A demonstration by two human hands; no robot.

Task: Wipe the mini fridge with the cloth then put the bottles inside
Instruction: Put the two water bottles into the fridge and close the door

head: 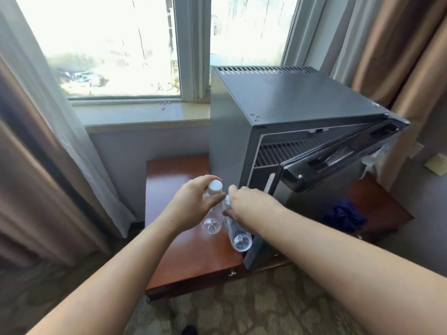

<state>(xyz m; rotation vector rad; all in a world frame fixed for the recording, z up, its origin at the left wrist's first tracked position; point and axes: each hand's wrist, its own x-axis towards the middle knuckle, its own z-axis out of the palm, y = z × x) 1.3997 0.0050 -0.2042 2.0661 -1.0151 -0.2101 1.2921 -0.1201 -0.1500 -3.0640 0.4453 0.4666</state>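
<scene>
While my left hand (pixel 193 199) grips one bottle (pixel 212 220) | right hand (pixel 251 204) seemingly clasps second bottle (pixel 238 234) | mini fridge (pixel 285 102) door ajar | cloth (pixel 343 217) beside it

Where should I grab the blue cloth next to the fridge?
Pinch the crumpled dark blue cloth at its raised folds, reaching down from above. It lies bunched in a heap on the reddish-brown wooden table beside the grey mini fridge, so the folds sticking up give fingers something to catch.

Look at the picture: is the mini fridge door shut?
No, the mini fridge door hangs partly open, showing the wire shelf inside.
</scene>
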